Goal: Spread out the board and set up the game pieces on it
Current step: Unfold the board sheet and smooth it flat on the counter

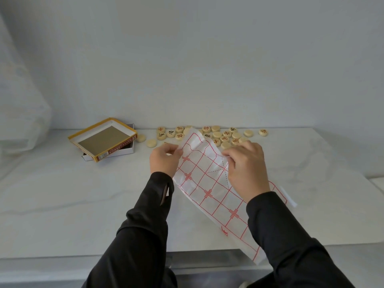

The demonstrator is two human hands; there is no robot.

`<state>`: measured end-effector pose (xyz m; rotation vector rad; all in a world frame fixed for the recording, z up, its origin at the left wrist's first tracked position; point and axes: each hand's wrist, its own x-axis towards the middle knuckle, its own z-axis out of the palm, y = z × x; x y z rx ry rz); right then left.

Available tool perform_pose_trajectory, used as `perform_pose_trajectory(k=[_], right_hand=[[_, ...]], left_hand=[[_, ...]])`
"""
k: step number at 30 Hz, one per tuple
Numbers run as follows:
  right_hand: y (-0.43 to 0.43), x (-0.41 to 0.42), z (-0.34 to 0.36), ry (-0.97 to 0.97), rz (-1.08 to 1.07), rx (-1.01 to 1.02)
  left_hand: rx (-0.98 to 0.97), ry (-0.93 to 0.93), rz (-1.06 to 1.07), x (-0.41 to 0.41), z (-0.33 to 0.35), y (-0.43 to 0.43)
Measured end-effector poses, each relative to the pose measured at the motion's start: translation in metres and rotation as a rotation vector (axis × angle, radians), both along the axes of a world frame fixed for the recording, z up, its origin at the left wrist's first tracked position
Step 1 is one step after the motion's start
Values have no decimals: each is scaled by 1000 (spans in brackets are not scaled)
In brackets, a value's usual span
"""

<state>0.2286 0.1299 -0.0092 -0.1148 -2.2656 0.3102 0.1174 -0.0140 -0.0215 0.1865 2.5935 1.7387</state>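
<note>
**Box, left side.** Two parts are present. One yellow-edged lid [104,138] lies upturned and skewed on one white tray [128,151], resting on the table [62,194] near the wall.

**Game pieces.** About twenty-two round wooden game pieces [217,135] lie loose along the back of the table. About eight of them are left of the board, and two of these lie apart, just beside the box. About fourteen are right of it, with two outliers at the far right. Some show red or black characters and others show blank faces. Any further discs behind the board or the hands cannot be counted.

**Left hand.** The left hand [166,161] pinches the left edge of the board near its far end, between the thumb and the curled fingers. One black sleeve [145,225] covers the arm.

**Board.** One board [207,183], a thin white sheet printed with a red grid, is held between the two hands in front of the pieces. It is only partly unfolded. The far end is raised and curled over. The sheet runs diagonally toward the lower right, and its near end extends past the table's front edge. Four red cross marks are visible on the grid.

**Right hand.** The right hand [247,169] grips a folded layer at the board's right side. The fingers are curled together and the thumb is pressed against the sheet. A second black sleeve [291,246] covers this arm.
</note>
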Motion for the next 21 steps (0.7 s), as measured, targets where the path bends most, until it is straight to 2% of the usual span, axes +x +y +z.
perform_pose_trajectory(k=[2,5,9,16,21], right_hand=[[2,1,0,-25,-70,14],[7,-2,0,-192,-158,9],[12,-14,2,-363,-190,-95],[-2,-29,33,-313,-129,-361],[-2,-26,80,-253,-107,-460]], left_hand=[[9,14,35,-1,-1,-1],[57,31,52,-2,2,0],[78,90,24,2,9,8],[-14,269,-104,4,45,15],[6,246,-194,1,84,10]])
